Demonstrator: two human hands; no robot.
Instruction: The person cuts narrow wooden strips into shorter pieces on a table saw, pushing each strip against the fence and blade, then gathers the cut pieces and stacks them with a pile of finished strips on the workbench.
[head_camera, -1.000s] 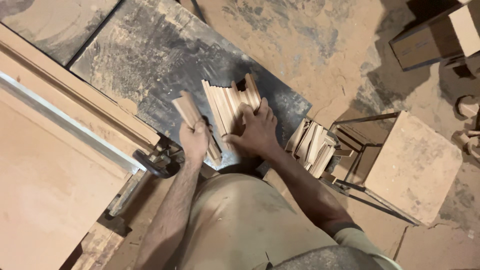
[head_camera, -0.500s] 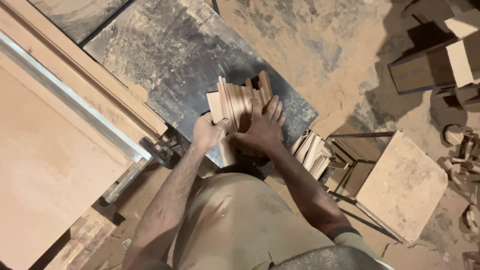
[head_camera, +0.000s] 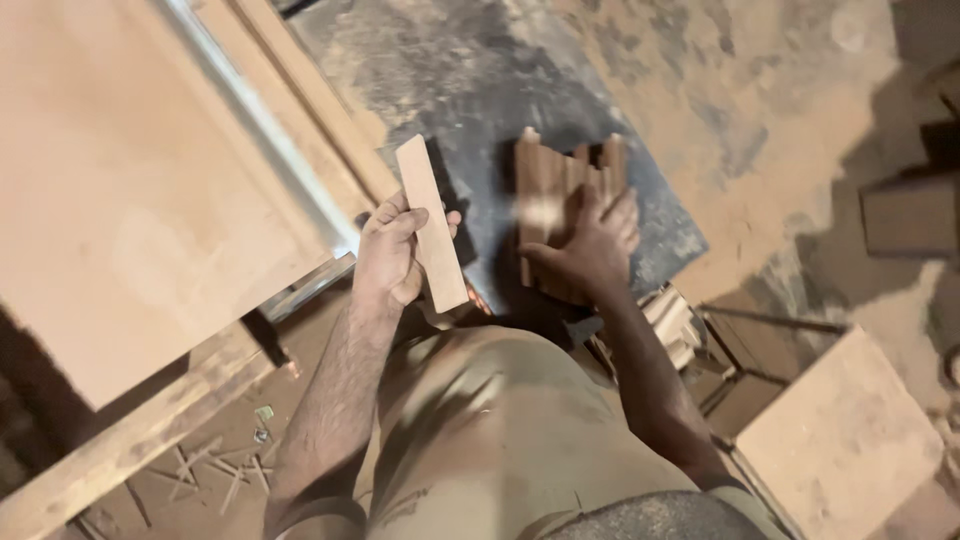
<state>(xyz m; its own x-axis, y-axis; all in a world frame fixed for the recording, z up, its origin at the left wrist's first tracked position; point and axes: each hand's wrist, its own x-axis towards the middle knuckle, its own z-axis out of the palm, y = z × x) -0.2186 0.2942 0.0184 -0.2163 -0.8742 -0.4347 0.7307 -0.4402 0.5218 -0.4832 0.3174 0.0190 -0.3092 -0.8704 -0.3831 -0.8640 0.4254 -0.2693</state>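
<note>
Here left hand (head_camera: 388, 255) clasps slat (head_camera: 431, 224); right hand (head_camera: 590, 243) on stack (head_camera: 556, 190)

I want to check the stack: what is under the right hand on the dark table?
Under the right hand lies a row of brown flat wooden strips, side by side on the dark dusty table. Their near ends are hidden by the palm, so their count is unclear.

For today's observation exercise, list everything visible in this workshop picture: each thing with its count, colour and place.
Wooden strip: one, pale tan, held in left hand.
Stack of wooden strips: one bundle, brown, on the dark sheet.
Dark sheet: one, grey-black, dusty, centre.
Large board: one, light brown, left.
Square board: one, tan, lower right.
Loose strips: several, pale, beside the right forearm.
Left hand: gripping the single strip.
Right hand: pressed on the stack.
</note>
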